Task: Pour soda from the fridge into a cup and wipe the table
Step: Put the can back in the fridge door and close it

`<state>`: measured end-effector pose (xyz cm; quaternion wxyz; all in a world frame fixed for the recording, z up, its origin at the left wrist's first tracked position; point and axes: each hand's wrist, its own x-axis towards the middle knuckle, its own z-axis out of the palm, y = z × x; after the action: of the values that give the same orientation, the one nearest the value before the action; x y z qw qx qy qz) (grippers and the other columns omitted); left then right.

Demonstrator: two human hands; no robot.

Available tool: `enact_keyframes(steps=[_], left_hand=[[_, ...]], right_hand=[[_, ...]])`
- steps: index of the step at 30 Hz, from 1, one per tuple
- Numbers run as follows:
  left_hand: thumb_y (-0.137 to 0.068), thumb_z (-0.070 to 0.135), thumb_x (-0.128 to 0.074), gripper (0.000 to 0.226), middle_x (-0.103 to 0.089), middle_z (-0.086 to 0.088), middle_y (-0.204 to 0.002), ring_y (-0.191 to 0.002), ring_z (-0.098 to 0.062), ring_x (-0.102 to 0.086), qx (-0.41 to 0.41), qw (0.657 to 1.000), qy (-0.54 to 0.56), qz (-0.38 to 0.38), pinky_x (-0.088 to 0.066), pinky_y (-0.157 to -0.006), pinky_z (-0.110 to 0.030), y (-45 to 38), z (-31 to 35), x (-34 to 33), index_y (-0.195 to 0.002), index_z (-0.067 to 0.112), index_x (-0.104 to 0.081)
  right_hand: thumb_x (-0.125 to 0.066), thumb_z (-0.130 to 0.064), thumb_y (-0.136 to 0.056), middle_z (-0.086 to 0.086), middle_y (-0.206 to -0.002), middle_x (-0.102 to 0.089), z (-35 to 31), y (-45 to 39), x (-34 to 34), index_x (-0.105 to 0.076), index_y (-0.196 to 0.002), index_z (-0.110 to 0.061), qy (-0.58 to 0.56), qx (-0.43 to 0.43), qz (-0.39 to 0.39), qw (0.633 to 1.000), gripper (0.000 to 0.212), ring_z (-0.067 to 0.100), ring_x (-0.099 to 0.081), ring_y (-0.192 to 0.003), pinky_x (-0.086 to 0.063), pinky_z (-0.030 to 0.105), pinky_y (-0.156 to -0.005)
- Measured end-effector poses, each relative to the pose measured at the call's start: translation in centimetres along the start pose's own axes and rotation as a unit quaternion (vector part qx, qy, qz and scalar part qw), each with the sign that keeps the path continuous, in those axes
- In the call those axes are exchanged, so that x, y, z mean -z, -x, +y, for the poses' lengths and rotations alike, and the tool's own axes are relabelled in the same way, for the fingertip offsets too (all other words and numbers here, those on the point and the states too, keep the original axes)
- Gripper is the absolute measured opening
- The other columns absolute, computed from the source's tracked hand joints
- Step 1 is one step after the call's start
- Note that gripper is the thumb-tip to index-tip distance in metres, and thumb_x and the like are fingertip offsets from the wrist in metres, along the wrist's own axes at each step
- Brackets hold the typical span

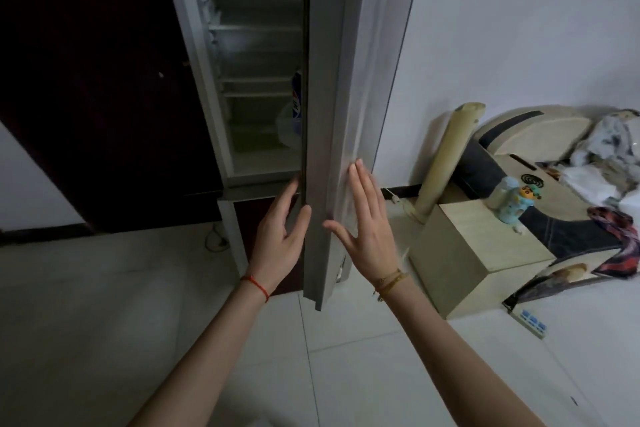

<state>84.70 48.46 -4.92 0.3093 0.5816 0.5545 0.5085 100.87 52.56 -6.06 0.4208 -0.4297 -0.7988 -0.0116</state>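
Observation:
The grey fridge door [325, 115] stands part open, seen edge-on in the middle of the view. My left hand [280, 232] sits at the door's inner edge, fingers straight, thumb against the edge. My right hand [367, 222] lies flat on the door's outer face with fingers straight. Inside the fridge [256, 80] are white shelves, and a blue-labelled bottle [297, 97] shows partly behind the door edge, with a clear plastic bag below it. No cup or cloth is in view.
A dark wooden door [97, 80] stands left of the fridge. To the right are a beige bedside cabinet [464, 253], a rolled mat [446, 163], a small baby bottle [509, 198], a bed with clothes and a power strip [531, 322] on the tiled floor.

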Motion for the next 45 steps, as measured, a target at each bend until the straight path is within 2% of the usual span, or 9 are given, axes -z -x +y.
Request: enact_keyframes(steps=[7,11,16,21,25,30,34,39,45], left_hand=[[-0.101,0.031,-0.048,0.056,-0.031,0.011,-0.157,-0.142,-0.002,-0.029,-0.009,0.999,-0.024,-0.026,-0.03,-0.114,-0.021,-3.6,-3.2,6.8,-0.153,0.028,-0.027],[-0.1,0.032,-0.049,0.06,-0.032,0.004,-0.158,-0.144,-0.014,-0.033,0.006,0.998,-0.067,-0.014,-0.035,-0.116,-0.04,-6.5,-5.3,9.9,-0.155,0.026,-0.024],[-0.103,0.026,-0.044,0.056,-0.04,0.005,-0.153,-0.135,-0.011,-0.042,0.012,0.997,-0.072,-0.013,-0.038,-0.11,-0.032,-10.3,-6.8,13.3,-0.154,0.034,-0.024],[-0.104,0.018,-0.039,0.055,-0.034,0.01,-0.155,-0.126,0.006,-0.031,0.005,0.995,-0.094,-0.018,-0.025,-0.089,0.008,-14.0,-8.4,16.5,-0.155,0.032,-0.021],[-0.105,0.016,-0.036,0.053,-0.038,0.014,-0.15,-0.13,0.002,-0.035,0.011,0.996,-0.09,-0.015,-0.027,-0.1,-0.007,-17.1,-10.0,18.3,-0.153,0.033,-0.026],[-0.104,0.015,-0.038,0.041,-0.048,0.004,-0.145,-0.127,-0.001,-0.042,-0.011,0.991,-0.127,0.05,-0.026,-0.094,0.005,-20.3,-12.5,19.3,-0.144,0.02,-0.046],[-0.104,0.015,-0.038,0.041,-0.049,0.0,-0.146,-0.131,-0.012,-0.046,-0.023,0.985,-0.159,0.068,-0.034,-0.11,-0.02,-23.0,-14.2,20.0,-0.143,0.018,-0.048],[-0.105,0.015,-0.037,0.037,-0.052,0.001,-0.142,-0.128,-0.01,-0.049,-0.013,0.985,-0.154,0.071,-0.034,-0.103,-0.011,-26.3,-15.5,21.1,-0.138,0.016,-0.053],[-0.104,0.018,-0.04,0.039,-0.053,0.007,-0.142,-0.131,-0.005,-0.047,0.003,0.987,-0.117,0.106,-0.037,-0.113,-0.025,-28.4,-17.2,21.7,-0.142,0.022,-0.05]], right_hand=[[-0.06,-0.039,-0.093,0.005,-0.161,-0.013,-4.0,-4.0,-6.7,-0.019,-0.152,-0.006,-0.003,0.005,-0.002,1.0,0.079,0.022,-0.01,-0.15,-0.02,0.044,-0.121],[-0.056,-0.039,-0.095,0.006,-0.162,-0.012,-5.4,-6.8,-9.8,-0.019,-0.152,-0.006,-0.011,0.01,-0.008,1.0,0.075,0.023,-0.008,-0.15,-0.018,0.044,-0.121],[-0.052,-0.04,-0.097,0.005,-0.162,-0.014,-6.2,-10.4,-12.8,-0.019,-0.152,-0.007,-0.013,0.002,-0.023,1.0,0.072,0.023,-0.004,-0.15,-0.018,0.045,-0.121],[-0.055,-0.04,-0.096,0.006,-0.162,-0.012,-5.9,-13.5,-16.1,-0.016,-0.153,-0.01,0.001,0.024,-0.047,0.999,0.076,0.026,-0.002,-0.15,-0.019,0.048,-0.12],[-0.054,-0.039,-0.096,0.005,-0.162,-0.009,-5.8,-15.6,-19.0,-0.015,-0.154,-0.011,0.011,0.033,-0.052,0.998,0.075,0.026,-0.001,-0.15,-0.02,0.051,-0.119],[-0.056,-0.035,-0.097,0.004,-0.162,-0.01,-5.1,-18.3,-22.5,-0.016,-0.154,-0.012,0.017,0.042,-0.044,0.998,0.073,0.028,-0.001,-0.15,-0.021,0.053,-0.118],[-0.055,-0.034,-0.097,0.004,-0.162,-0.013,-4.2,-20.4,-24.5,-0.019,-0.153,-0.012,0.025,0.053,-0.038,0.998,0.07,0.028,-0.002,-0.15,-0.02,0.053,-0.118],[-0.05,-0.034,-0.099,0.001,-0.162,-0.014,-3.3,-22.7,-26.4,-0.02,-0.153,-0.013,0.021,0.053,-0.047,0.997,0.065,0.022,-0.004,-0.15,-0.014,0.05,-0.12],[-0.049,-0.033,-0.1,0.0,-0.162,-0.011,-1.7,-25.5,-28.1,-0.018,-0.153,-0.014,0.03,0.058,-0.063,0.996,0.065,0.017,-0.002,-0.15,-0.012,0.05,-0.121]])
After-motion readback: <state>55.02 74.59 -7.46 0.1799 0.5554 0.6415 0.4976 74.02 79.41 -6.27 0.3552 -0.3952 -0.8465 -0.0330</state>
